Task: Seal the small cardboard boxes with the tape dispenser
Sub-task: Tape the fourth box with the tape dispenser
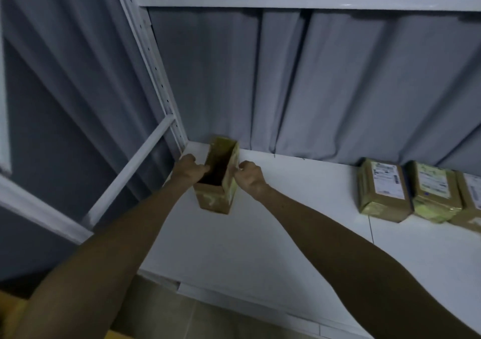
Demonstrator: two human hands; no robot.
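A small brown cardboard box [216,200] stands upright with its top open at the back left corner of a white shelf [273,234]. Its dark inside shows, and yellowish tape marks its sides. My left hand [186,170] grips the box's left wall, fingers curled over the rim. My right hand [251,178] pinches the right wall near its upper edge. No tape dispenser is in view.
Three taped cardboard parcels [382,190] with white labels lie in a row at the shelf's right end. A white metal upright [153,70] and a diagonal brace stand left of the box. Grey curtain hangs behind. Another shelf beam runs overhead.
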